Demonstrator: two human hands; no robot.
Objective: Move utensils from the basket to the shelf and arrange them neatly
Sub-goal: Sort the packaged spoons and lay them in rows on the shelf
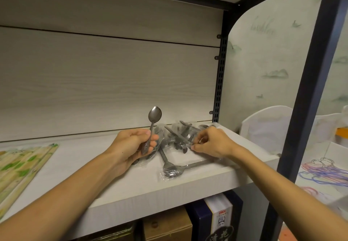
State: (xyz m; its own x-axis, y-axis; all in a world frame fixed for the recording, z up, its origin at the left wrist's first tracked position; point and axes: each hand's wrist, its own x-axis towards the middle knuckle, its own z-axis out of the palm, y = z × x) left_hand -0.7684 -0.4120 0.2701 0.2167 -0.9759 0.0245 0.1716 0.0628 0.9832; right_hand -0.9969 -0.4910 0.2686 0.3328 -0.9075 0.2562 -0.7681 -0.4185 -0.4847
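My left hand (131, 144) grips a bare metal spoon (153, 120) by its patterned handle, bowl pointing up, above the white shelf (75, 165). A loose pile of wrapped spoons (177, 135) in clear plastic lies on the shelf's right part. My right hand (212, 143) pinches the plastic wrap at the pile's right side. Two wrapped spoons (172, 170) lie nearer the front edge, bowls together. No basket is in view.
Packs of bamboo chopsticks (20, 167) lie at the shelf's left. A black upright post (308, 94) stands at the right. Boxes (216, 220) fill the level below. Coloured wire hangers (325, 173) and a white container (263, 124) lie beyond the post.
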